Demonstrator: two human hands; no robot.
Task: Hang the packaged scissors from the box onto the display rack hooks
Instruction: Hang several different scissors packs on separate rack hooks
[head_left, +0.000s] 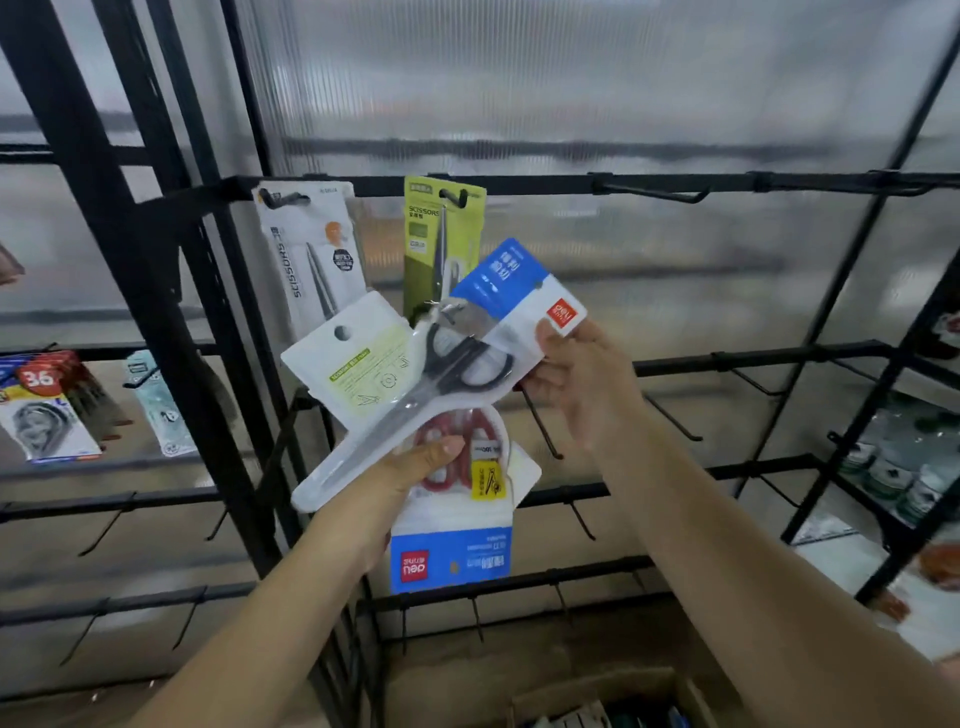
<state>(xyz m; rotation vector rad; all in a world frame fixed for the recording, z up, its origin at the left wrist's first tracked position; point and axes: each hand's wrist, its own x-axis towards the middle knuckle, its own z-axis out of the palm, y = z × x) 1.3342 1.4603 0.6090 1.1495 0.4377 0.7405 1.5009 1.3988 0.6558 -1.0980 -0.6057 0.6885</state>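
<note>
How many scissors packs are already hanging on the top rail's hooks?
2. A white-and-grey scissors card hangs on the left hook; a green scissors card hangs on the next hook to its right, its lower part hidden behind the packs in the hands. More could hang behind these.

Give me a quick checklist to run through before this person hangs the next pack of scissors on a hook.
1. Pack gripped: ok, the right hand pinches the blue-topped pack.
2. Other packs secure: ok, the left hand holds the white pack and the red-handled scissors pack.
3. Free hook nearby: ok, an empty hook sits on the top bar, right of the green pack.
4. Hang hole facing the hook: cannot tell on the blue-topped pack.
5. Pack upright: not ok, it is tilted.
</note>
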